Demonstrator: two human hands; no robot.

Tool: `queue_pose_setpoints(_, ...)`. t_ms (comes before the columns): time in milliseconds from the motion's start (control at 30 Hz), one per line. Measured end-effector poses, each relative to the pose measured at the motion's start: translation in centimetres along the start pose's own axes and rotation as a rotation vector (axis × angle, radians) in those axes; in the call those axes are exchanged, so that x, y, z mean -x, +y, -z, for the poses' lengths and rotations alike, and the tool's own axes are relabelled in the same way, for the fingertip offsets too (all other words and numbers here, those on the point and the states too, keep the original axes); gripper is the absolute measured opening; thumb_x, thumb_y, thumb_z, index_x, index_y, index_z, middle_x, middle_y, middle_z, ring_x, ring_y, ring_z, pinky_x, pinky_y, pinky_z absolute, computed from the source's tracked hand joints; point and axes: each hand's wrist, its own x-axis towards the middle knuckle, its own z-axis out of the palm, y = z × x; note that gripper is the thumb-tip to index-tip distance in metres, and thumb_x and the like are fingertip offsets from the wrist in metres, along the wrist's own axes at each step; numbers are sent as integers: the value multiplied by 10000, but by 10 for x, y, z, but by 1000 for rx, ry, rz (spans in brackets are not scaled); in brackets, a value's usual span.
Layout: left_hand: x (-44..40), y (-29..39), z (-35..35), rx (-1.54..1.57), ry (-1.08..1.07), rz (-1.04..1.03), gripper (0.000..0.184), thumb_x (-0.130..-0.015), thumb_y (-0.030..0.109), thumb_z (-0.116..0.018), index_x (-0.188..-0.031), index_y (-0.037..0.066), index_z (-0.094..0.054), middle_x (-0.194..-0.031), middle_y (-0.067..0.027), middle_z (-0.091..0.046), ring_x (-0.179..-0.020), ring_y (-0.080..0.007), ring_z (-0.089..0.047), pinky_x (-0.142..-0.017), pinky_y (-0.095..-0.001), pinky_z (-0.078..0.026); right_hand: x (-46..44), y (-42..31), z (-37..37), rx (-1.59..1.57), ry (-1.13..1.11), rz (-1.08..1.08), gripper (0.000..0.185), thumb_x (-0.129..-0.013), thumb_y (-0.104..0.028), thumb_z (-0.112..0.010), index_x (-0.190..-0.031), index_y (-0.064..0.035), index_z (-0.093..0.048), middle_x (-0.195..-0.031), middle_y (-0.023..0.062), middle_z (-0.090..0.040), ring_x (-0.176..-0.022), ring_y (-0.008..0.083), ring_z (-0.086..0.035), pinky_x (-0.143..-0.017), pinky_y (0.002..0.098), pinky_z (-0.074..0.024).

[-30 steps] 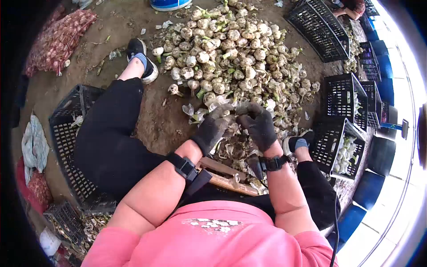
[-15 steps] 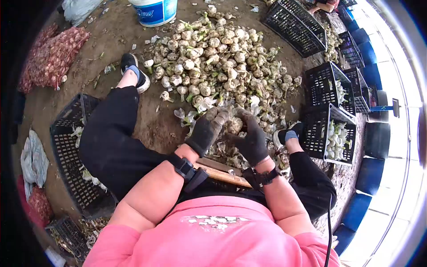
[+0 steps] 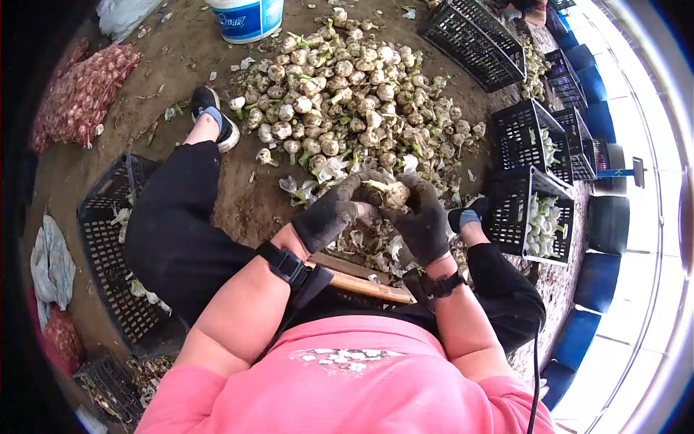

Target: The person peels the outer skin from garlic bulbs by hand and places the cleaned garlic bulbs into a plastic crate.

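A garlic bulb (image 3: 395, 195) with a short stem is held between my two dark-gloved hands, just in front of the heap. My right hand (image 3: 425, 223) wraps its fingers around the bulb's right side. At the stem end, my left hand (image 3: 332, 211) has its fingers closed, with the bare thumb showing below. Beyond both hands spreads a large heap of dirty garlic bulbs (image 3: 354, 94) with stubby green stems. Loose white papery skins (image 3: 332, 169) lie at the heap's near edge.
A black crate (image 3: 119, 271) stands by my left leg. On the right are a black crate with white bulbs (image 3: 512, 217) and other crates. A blue-and-white bucket (image 3: 249, 20) stands behind the heap. Red net sacks (image 3: 87, 94) lie at left. A wooden seat edge (image 3: 361, 283) is below my hands.
The garlic bulb has come up between my hands, and my fingers have closed around it. My left fingers have moved in to its stem end.
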Motion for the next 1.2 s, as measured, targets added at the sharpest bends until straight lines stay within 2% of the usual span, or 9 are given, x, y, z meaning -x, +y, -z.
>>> queue_pose_setpoints(167,-5,-11,-7,-34,224,43,268,-888,152,-523,-1137,55,-544,-1002,-49,-608,-844,-101,-592,-736,-247,-487,3,-5,-4,399,5,412,504,-672,-121,-751,-1125,-36,-548,-1120,163,-585,-1042,304,-579,-892,368,-463)
queue_pose_setpoints(333,-8,-18,-1,-521,269,-165,410,-813,28,-514,-1221,-5,-490,-1146,-121,-588,-1066,-202,-540,-941,-305,-412,11,-13,-7,321,-15,193,470,-698,-141,-737,-1116,-29,-554,-1160,166,-565,-1040,310,-574,-903,360,-458)
queue_pose_setpoints(567,-1,-4,-11,-592,202,-360,580,-706,-51,-438,-1285,-11,-440,-1278,-140,-504,-1211,-218,-444,-1039,-314,-321,7,-13,-22,-1081,-40,-522,302,-939,-182,-489,-1164,18,-496,-960,61,-605,-835,106,-581,-713,265,-490)
queue_pose_setpoints(767,-5,-17,-6,-749,42,-487,616,-693,-43,-421,-1307,3,-422,-1297,-124,-485,-1208,-204,-445,-1030,-316,-334,6,3,-28,-147,41,-176,321,-955,-238,-432,-1190,-31,-505,-1045,86,-614,-950,200,-595,-763,317,-504)
queue_pose_setpoints(833,-5,-17,-6,-317,34,-221,614,-696,-28,-423,-1309,14,-423,-1305,-112,-480,-1197,-212,-457,-1021,-315,-348,8,23,-21,470,-127,421,302,-848,-244,-508,-1045,-34,-598,-842,134,-625,-740,300,-608,-672,368,-496)
queue_pose_setpoints(933,-3,-5,-9,-40,49,-102,595,-705,-10,-444,-1298,18,-442,-1262,-101,-517,-1147,-187,-492,-975,-301,-387,10,16,-19,75,-193,84,326,-795,-181,-569,-1090,-44,-571,-973,132,-627,-865,293,-607,-749,369,-505)
queue_pose_setpoints(1033,-2,-9,-10,141,99,-39,482,-712,0,-441,-1183,19,-543,-1130,-85,-596,-1034,-151,-549,-901,-278,-429,7,14,-8,457,-192,365,352,-911,-262,-530,-1180,-36,-501,-1027,76,-623,-913,169,-608,-757,297,-511)
queue_pose_setpoints(1133,-9,-27,3,-566,255,-258,190,-693,42,-420,-801,25,-575,-813,-75,-635,-725,-198,-583,-690,-314,-473,20,4,-12,-811,-54,-350,355,-938,-284,-486,-1178,-26,-532,-1098,98,-606,-1002,164,-592,-834,303,-499)
queue_pose_setpoints(1200,-10,-37,14,-764,385,-194,162,-688,53,-435,-786,17,-560,-792,-102,-624,-698,-219,-578,-664,-327,-471,23,8,2,-203,-125,1,343,-921,-177,-498,-1228,-26,-484,-1117,100,-591,-1004,178,-590,-846,317,-495)
